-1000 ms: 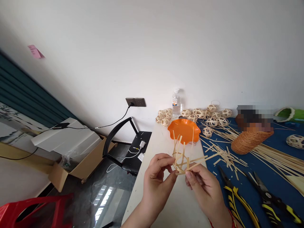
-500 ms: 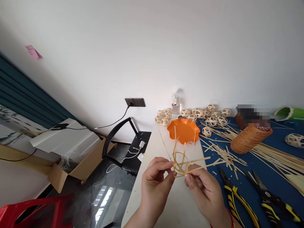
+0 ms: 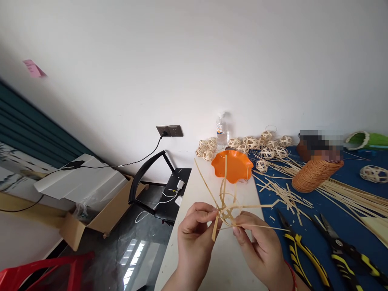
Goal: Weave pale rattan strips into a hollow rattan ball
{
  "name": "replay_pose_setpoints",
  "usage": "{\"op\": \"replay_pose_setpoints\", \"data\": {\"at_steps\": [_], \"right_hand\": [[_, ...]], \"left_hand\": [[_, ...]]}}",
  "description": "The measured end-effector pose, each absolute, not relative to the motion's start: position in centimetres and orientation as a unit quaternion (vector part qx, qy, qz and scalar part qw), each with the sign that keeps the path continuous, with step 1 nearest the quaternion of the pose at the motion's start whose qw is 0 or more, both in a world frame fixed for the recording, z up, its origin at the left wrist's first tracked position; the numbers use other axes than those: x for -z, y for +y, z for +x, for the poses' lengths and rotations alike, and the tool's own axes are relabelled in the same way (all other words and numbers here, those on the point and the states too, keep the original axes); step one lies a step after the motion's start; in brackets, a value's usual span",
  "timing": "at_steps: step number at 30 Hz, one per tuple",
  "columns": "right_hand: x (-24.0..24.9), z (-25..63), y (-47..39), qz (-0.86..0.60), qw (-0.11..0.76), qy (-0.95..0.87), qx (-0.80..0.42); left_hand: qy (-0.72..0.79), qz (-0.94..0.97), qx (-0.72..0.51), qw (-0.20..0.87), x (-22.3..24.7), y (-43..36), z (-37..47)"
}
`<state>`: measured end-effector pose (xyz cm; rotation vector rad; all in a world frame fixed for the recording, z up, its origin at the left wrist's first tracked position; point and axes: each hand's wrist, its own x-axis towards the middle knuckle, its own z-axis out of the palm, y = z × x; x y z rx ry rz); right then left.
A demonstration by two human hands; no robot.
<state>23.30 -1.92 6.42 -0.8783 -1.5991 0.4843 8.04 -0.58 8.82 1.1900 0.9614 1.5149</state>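
Between my hands, over the white tabletop [image 3: 194, 190], is a partly woven ball of bamboo strips [image 3: 228, 210], its loose ends sticking out on several sides. My left hand [image 3: 198, 234] pinches the left side of the weave between thumb and fingers, and one short strip end points down beside the thumb. My right hand [image 3: 257, 242] pinches a thin strip at the lower right of the weave; the strip runs on to the right past the fingers. Behind the weave sits an orange wavy-rimmed dish [image 3: 232, 165].
Several finished woven balls [image 3: 268, 151] lie along the wall beside a water bottle [image 3: 221, 131]. On the blue mat [image 3: 269, 190] are loose bamboo strips [image 3: 289, 198], pliers [image 3: 300, 246], cutters [image 3: 339, 246] and an orange cord-wrapped roll [image 3: 317, 176]. A black chair [image 3: 169, 194] stands left.
The weave has turned a little between my fingers. A short strip end now hangs down by my left thumb, and a long one leans out to the upper left. The view has shifted slightly.
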Motion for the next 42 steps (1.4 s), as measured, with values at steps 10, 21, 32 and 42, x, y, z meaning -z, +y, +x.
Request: {"op": "replay_pose_setpoints", "data": {"at_steps": [10, 21, 32, 42], "right_hand": [[-6.0, 23.5, -2.0, -0.384, 0.576, -0.703, -0.16], [-5.5, 23.5, -2.1, -0.388, 0.558, -0.72, -0.141], [-5.6, 23.6, -1.9, -0.376, 0.562, -0.713, -0.187], [-6.3, 23.8, -2.3, -0.361, 0.557, -0.724, -0.186]], "left_hand": [[0.372, 0.563, -0.619, 0.402, -8.4, -0.5, 7.7], [0.379, 0.626, -0.607, 0.31, -8.6, -0.4, 6.6], [0.347, 0.644, -0.557, 0.392, -8.4, -0.6, 5.3], [0.297, 0.735, -0.486, 0.367, -9.6, 0.1, 2.9]]}}
